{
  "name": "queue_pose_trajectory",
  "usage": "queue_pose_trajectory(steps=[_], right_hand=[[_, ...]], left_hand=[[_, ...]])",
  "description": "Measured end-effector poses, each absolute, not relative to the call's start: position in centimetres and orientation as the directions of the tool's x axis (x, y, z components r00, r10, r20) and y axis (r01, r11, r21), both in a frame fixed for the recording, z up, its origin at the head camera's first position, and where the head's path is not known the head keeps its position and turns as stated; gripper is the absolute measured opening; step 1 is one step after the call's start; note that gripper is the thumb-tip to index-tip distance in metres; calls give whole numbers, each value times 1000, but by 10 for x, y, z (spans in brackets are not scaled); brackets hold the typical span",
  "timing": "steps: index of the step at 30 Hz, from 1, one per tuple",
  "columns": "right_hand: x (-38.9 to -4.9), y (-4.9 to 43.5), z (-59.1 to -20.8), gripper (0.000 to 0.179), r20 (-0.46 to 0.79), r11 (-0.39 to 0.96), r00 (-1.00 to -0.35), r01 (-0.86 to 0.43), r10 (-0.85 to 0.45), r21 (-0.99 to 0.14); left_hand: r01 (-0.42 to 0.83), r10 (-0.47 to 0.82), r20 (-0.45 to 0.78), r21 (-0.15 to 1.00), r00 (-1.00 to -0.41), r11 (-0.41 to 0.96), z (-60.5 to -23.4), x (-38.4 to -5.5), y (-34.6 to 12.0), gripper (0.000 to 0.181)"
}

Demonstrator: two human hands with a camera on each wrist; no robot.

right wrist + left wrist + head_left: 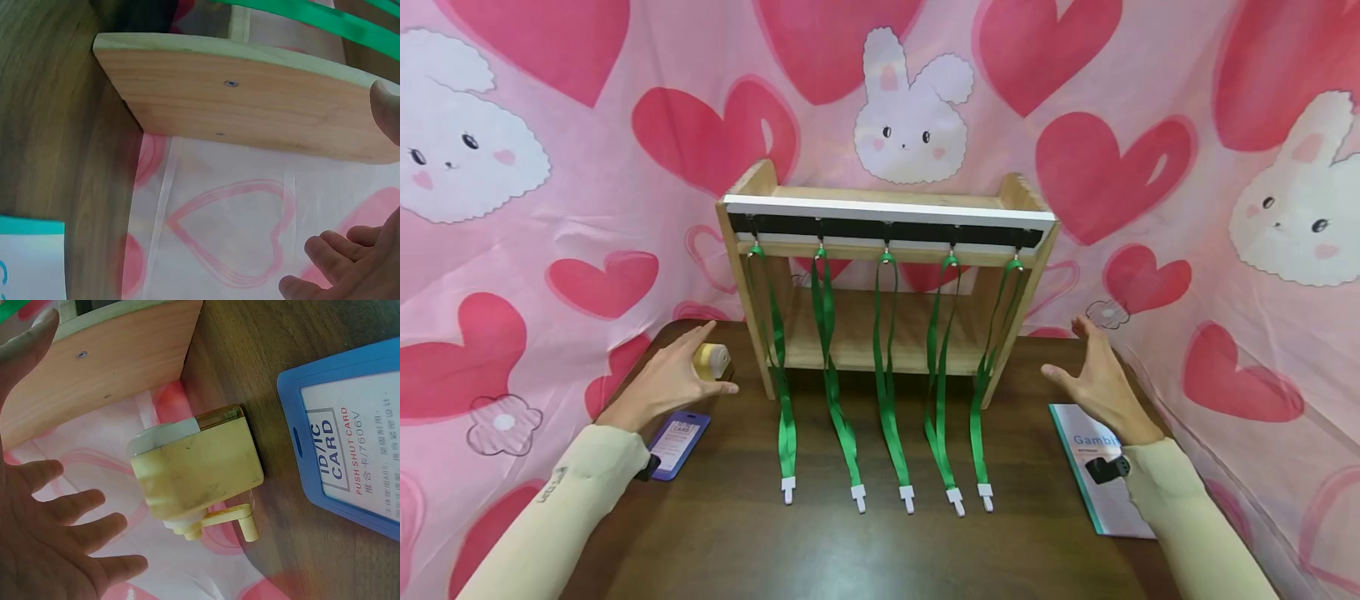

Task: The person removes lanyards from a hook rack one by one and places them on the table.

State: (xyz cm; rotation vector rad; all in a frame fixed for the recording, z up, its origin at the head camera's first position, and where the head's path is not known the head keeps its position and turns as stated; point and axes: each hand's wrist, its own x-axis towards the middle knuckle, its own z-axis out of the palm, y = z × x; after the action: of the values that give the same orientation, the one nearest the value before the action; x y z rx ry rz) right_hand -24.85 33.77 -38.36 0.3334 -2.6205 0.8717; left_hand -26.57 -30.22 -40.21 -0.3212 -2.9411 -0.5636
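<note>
My left hand point(672, 372) hovers left of the wooden shelf, fingers spread and nothing in its grasp. Just past it stands a yellow crank pencil sharpener point(199, 465), partly covered by that hand in the head view. Below lies a blue ID card holder point(294, 419) on the table. On the other side my right hand point(1099, 379) is held in the air, thumb apart from the fingers, over a notebook point(1101, 475) with a teal edge. Between both hands, several green lanyards point(887, 400) with white clips hang from hooks along the front of the shelf point(880, 333).
A dark wooden table point(820, 550) carries everything. The lanyards' clip ends reach down in front of the shelf. Pink cloth point(827, 142) with hearts and rabbits encloses the back and sides. A black strip point(850, 227) on a white bar bears the hooks.
</note>
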Motion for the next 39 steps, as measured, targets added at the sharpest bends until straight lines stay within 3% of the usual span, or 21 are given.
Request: queue_pose_trajectory(steps=[5,11,17,24,33,39], right_hand=[[-247,334,-382,93,423,711,-903,-345,-75,-612],[-248,332,-380,72,539,600,-841,-413,37,-686],[-249,326,-376,57,586,299,-783,-519,208,-800],[-251,322,-371,47,657,87,-696,-665,290,-742],[-250,311,-361,42,677,8,-682,-703,278,-712],[-249,296,-352,40,696,-17,-667,-725,267,-689]], left_hand=[[214,156,182,367,-971,905,-404,-266,-302,122],[193,126,192,387,-973,902,-400,-267,-300,119],[208,102,265,409,-959,889,-399,-269,-301,112],[199,51,305,481,-951,854,-394,-269,-303,100],[154,-7,267,577,-964,802,-376,-271,-292,89],[173,-50,310,649,-949,741,-365,-278,-279,81]])
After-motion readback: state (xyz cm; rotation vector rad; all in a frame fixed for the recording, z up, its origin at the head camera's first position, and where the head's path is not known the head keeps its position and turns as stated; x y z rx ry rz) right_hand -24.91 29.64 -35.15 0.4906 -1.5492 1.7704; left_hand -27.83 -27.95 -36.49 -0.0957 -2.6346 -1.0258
